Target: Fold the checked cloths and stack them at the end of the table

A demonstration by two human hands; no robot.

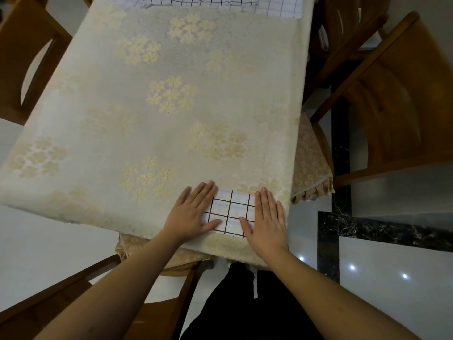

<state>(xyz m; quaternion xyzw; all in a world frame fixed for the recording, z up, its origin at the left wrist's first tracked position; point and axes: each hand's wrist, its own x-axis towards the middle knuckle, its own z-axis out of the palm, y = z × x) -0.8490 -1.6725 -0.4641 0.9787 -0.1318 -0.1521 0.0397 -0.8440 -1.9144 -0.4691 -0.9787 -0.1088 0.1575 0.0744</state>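
A small folded white cloth with a black check (231,212) lies flat near the front right corner of the table (147,106). My left hand (193,212) rests palm down on its left side, fingers spread. My right hand (266,217) lies palm down on its right side. Neither hand grips the cloth; both press on it. More checked cloths (220,2) lie at the far end of the table, cut off by the top of the frame.
The table wears a cream cloth with pale flower clusters. Wooden chairs stand at the left (27,57), at the right (392,101) and just below the front edge (152,290). The floor is glossy white tile with a dark marble strip (340,217).
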